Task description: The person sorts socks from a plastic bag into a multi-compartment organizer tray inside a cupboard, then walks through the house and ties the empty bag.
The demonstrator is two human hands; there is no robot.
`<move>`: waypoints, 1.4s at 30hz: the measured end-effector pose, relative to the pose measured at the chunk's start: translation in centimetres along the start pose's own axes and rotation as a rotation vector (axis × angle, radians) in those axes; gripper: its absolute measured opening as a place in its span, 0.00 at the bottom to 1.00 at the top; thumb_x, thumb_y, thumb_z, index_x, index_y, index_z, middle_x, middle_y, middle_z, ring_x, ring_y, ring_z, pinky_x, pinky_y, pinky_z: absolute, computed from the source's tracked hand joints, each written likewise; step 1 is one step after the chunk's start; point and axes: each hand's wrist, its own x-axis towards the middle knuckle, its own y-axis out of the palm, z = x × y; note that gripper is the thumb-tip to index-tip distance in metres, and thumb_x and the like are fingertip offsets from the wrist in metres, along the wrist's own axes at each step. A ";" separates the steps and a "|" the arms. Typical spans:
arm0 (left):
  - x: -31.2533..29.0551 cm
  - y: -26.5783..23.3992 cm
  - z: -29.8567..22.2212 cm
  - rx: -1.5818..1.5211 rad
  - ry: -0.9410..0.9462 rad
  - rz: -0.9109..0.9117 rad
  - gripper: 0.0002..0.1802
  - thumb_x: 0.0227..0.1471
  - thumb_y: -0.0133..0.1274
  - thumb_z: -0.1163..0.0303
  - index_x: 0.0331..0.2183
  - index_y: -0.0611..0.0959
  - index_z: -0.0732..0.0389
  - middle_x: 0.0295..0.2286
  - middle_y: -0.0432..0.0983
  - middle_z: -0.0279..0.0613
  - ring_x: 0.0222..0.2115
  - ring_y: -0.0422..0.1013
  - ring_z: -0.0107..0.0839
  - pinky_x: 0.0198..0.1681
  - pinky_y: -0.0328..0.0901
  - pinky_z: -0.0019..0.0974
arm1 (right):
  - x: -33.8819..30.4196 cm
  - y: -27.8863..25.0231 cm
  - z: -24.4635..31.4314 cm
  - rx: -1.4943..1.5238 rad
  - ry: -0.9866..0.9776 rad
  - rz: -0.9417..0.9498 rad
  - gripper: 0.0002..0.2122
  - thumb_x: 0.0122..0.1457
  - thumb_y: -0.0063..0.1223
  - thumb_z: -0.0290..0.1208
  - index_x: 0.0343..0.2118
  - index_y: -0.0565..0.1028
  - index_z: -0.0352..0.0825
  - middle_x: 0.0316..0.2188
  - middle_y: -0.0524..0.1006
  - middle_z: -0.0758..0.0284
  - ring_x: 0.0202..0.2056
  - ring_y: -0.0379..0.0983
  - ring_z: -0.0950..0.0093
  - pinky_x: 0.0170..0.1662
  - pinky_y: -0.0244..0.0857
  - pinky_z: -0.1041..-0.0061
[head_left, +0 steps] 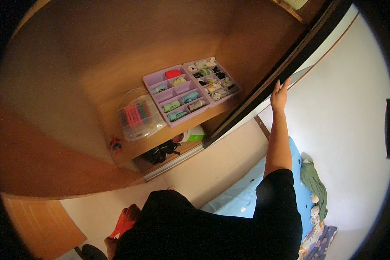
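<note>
My right arm reaches out to the upper right. My right hand (279, 99) lies against the edge of a white sliding door (310, 56), its fingers stretched and apart. Low at the left, my left hand (110, 247) shows only in part beside a crumpled red cloth-like thing (125, 220), which it appears to hold; most of its fingers are hidden. Ahead stands a wooden wardrobe with a shelf (154, 139). On it sit two lilac divided trays, the left one (171, 93) with rolled cloth items and a red piece, the right one (212, 80) with small clothes and white cords.
A clear plastic case (139, 117) with pink and dark contents lies left of the trays. Below the shelf are black straps (160, 151) and a white-and-green container (193, 135). A light-blue bed (242, 186) with soft toys and a green cloth (314, 184) lies at the right.
</note>
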 end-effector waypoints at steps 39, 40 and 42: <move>-0.6 1.1 -5.7 -0.282 0.288 0.200 0.10 0.37 0.51 0.62 0.20 0.74 0.60 0.14 0.69 0.39 0.18 0.68 0.38 0.22 0.64 0.39 | -8.6 10.3 -8.8 -0.140 0.067 0.124 0.12 0.50 0.41 0.35 0.35 0.65 0.34 0.23 0.71 0.56 0.25 0.70 0.61 0.27 0.62 0.65; -1.6 0.5 -9.9 0.442 0.582 0.182 0.11 0.40 0.50 0.61 0.23 0.76 0.59 0.16 0.71 0.41 0.20 0.69 0.41 0.24 0.65 0.39 | -13.9 11.5 -11.0 0.080 0.362 0.665 0.21 0.45 0.48 0.29 0.44 0.61 0.29 0.30 0.70 0.50 0.33 0.67 0.58 0.39 0.59 0.65; -1.3 1.6 -11.2 0.409 0.652 0.176 0.14 0.43 0.48 0.59 0.29 0.75 0.59 0.22 0.73 0.45 0.25 0.70 0.41 0.26 0.65 0.39 | -27.8 12.2 -6.8 0.040 -0.161 0.862 0.10 0.51 0.40 0.31 0.35 0.69 0.33 0.28 0.70 0.58 0.30 0.68 0.64 0.35 0.58 0.64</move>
